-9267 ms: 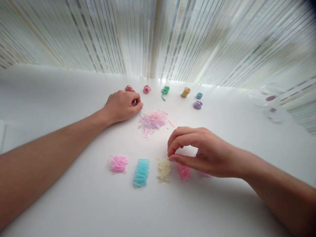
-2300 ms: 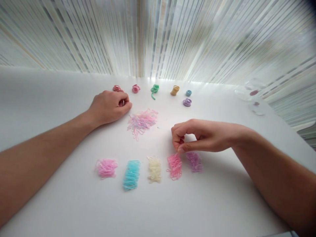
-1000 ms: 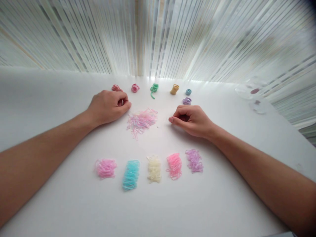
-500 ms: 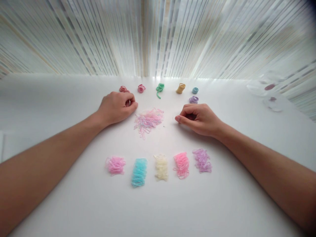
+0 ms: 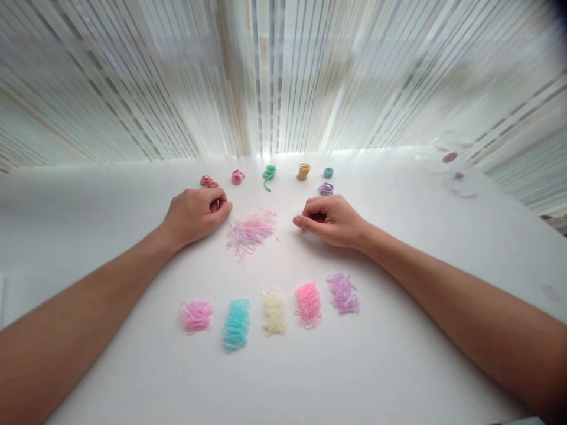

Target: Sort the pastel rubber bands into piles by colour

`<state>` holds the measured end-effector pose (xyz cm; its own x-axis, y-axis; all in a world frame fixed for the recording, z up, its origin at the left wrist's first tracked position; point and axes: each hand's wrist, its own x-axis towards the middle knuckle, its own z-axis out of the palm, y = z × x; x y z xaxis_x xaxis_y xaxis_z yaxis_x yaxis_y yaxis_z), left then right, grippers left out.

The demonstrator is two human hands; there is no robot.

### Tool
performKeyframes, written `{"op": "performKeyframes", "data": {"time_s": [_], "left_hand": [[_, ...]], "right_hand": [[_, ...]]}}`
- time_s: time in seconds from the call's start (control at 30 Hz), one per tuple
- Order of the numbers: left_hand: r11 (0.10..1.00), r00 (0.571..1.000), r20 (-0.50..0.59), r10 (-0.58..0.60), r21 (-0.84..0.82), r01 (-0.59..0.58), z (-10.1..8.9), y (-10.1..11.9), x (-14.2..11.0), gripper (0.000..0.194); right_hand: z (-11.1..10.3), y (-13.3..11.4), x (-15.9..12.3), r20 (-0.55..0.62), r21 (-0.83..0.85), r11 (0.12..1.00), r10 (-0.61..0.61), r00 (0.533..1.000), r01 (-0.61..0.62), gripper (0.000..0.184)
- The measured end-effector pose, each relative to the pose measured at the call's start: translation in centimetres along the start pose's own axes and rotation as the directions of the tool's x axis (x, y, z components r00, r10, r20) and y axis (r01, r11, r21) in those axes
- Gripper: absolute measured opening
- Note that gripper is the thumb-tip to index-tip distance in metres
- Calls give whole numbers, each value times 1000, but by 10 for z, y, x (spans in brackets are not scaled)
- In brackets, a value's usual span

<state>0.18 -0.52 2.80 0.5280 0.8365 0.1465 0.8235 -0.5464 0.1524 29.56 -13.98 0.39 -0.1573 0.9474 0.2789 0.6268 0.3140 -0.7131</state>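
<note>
My left hand (image 5: pixel 195 213) rests on the white table (image 5: pixel 133 366) as a loose fist, just left of a mixed heap of tiny pastel elastic bands (image 5: pixel 250 231). My right hand (image 5: pixel 330 219) lies curled on the table to the right of that heap, fingers closed with nothing visible in them. In front of me lie five sorted piles: light pink (image 5: pixel 196 316), blue (image 5: pixel 236 323), cream (image 5: pixel 274 312), bright pink (image 5: pixel 308 304) and purple (image 5: pixel 342 293).
Thicker hair ties sit in a row at the back: red (image 5: pixel 207 181), pink (image 5: pixel 237 176), green (image 5: pixel 268 174), yellow (image 5: pixel 303 171), blue (image 5: pixel 328 172), purple (image 5: pixel 326 189). Clear lids or dishes (image 5: pixel 456 177) lie at the far right. A striped curtain hangs behind.
My right hand left the bright pink pile and moved back beside the mixed heap, where it now rests. The left hand stayed put. The view tilted slightly.
</note>
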Motion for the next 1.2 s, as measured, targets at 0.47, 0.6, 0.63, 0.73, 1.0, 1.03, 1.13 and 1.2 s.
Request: {"op": "performKeyframes", "data": {"time_s": [0.47, 0.6, 0.63, 0.73, 1.0, 1.03, 1.13, 1.2], "left_hand": [[996, 998, -18, 68, -57, -69, 2, -1, -4, 29], [997, 998, -13, 62, -48, -62, 2, 0, -4, 27], [997, 998, -12, 61, -45, -61, 2, 0, -4, 27], [997, 998, -14, 63, -46, -64, 3, 0, -4, 27], [997, 998, -20, 67, -41, -68, 5, 0, -4, 27], [997, 997, -23, 68, -35, -69, 5, 0, -5, 27], [997, 996, -38, 78, -16, -79, 7, 0, -6, 28], [997, 995, -50, 83, -3, -84, 8, 1, -7, 28]], "right_hand": [[-2, 2, 0, -6, -1, 1000, -7, 1000, 7, 43], [-2, 2, -1, -14, -5, 1000, -2, 1000, 2, 41], [-2, 2, -1, -13, -5, 1000, 0, 1000, 0, 40], [-3, 2, -2, -7, 2, 1000, 5, 1000, -5, 40], [-5, 1, -4, -10, 14, 1000, 15, 1000, -15, 39], [-5, 2, -4, -10, 13, 1000, 12, 1000, -12, 39], [-6, 2, -4, -6, 4, 1000, 10, 1000, -10, 41], [-6, 3, -4, -3, -12, 1000, 13, 1000, -13, 42]]}}
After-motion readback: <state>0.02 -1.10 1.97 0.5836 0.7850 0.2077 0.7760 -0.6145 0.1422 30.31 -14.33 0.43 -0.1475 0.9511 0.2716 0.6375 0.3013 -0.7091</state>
